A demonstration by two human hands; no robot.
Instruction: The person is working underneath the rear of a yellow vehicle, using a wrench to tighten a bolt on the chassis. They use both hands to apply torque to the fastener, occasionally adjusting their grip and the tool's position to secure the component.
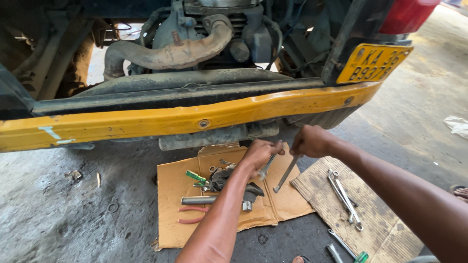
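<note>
My right hand (312, 141) is closed around the upper end of a long metal rod tool (285, 174), which slants down and to the left, its lower tip hanging just above the flattened cardboard sheet (214, 229). My left hand (258, 155) is clenched around a smaller metal tool (267, 165), whose bright end shows below my fingers; its exact type cannot be determined. Both hands sit close together, just below the yellow bumper (146, 122) of the vehicle. Under my left forearm, the cardboard sheet carries a cluster of loose tools: a green-handled screwdriver (197, 177), a steel tube (199, 200), red-handled pliers (192, 215) and several dark metal parts. To the right of this sheet lies a second, ribbed cardboard piece (370, 214) holding a group of spanners (343, 195). Another green-handled tool (361, 257) lies on the ground near the lower edge. Above the bumper, a rusty exhaust pipe (170, 52) curves across the engine, and a yellow number plate (373, 63) is mounted at the right. The floor is stained grey concrete (73, 214).
</note>
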